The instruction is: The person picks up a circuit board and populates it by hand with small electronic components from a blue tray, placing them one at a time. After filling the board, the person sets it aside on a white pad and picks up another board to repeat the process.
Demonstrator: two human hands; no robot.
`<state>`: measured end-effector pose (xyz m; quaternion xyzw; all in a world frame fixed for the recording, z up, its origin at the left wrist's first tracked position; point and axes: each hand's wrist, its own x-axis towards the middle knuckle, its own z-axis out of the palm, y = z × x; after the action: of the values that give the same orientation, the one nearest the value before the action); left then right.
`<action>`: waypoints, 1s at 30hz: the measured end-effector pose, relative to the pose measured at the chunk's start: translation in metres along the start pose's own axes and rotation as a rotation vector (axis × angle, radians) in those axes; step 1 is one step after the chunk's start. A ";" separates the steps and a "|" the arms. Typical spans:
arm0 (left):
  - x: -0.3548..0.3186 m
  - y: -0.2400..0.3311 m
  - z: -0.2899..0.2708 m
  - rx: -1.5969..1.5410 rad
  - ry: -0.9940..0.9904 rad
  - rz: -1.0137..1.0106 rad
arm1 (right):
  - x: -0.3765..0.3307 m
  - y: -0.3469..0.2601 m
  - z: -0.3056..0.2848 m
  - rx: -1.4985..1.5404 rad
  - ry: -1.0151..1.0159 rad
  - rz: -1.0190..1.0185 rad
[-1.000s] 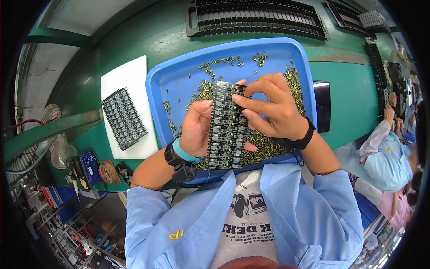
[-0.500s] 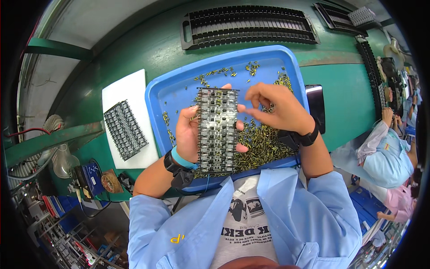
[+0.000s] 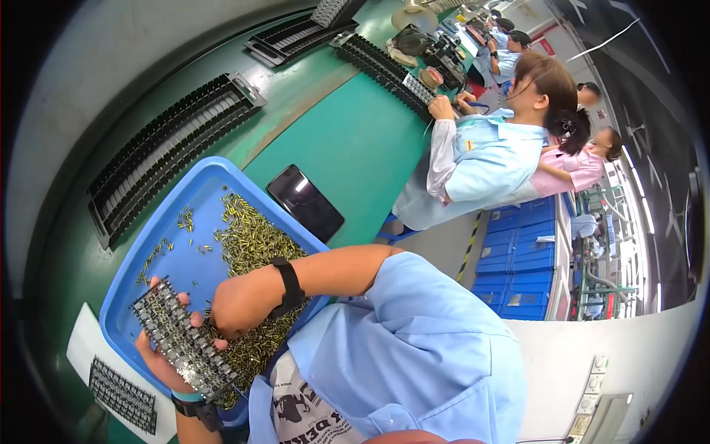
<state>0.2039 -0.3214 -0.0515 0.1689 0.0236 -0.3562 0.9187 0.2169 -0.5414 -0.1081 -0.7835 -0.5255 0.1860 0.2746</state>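
Note:
My left hand (image 3: pixel 151 355) grips a long circuit board panel (image 3: pixel 183 339) by its sides, tilted over the blue tray (image 3: pixel 122 296). Rows of small components cover the panel's upper face. Within the tray lies a heap of small dark, yellow-striped cylindrical parts (image 3: pixel 255 237), which look like capacitors. My right hand (image 3: pixel 248 302) is down at this heap, close beside the panel, with its fingers curled. Its fingertips are hidden, so whatever they pinch does not show.
Another panel (image 3: pixel 122 396) rests on a white foam sheet (image 3: pixel 83 339) left of the tray. A phone (image 3: pixel 305 203) lies right of the tray. Black slotted racks (image 3: pixel 177 152) stand along the green bench (image 3: pixel 347 148). A co-worker (image 3: pixel 488 155) in light blue works farther along.
The view has swung to the right, bringing the co-worker and room into sight. My right hand has gone from above the tray down to the parts. My left hand still holds the panel.

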 end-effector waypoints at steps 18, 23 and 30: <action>0.001 -0.007 0.008 0.001 0.092 0.048 | -0.003 -0.002 -0.009 0.161 0.316 -0.111; -0.004 -0.001 -0.001 0.007 0.011 0.030 | 0.015 0.007 0.022 0.066 0.155 -0.071; -0.005 0.003 0.000 -0.075 0.059 0.006 | 0.000 -0.011 -0.033 0.324 0.254 0.165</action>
<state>0.2019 -0.3163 -0.0495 0.1448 0.0637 -0.3470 0.9244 0.2284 -0.5455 -0.0759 -0.7867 -0.3840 0.1896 0.4447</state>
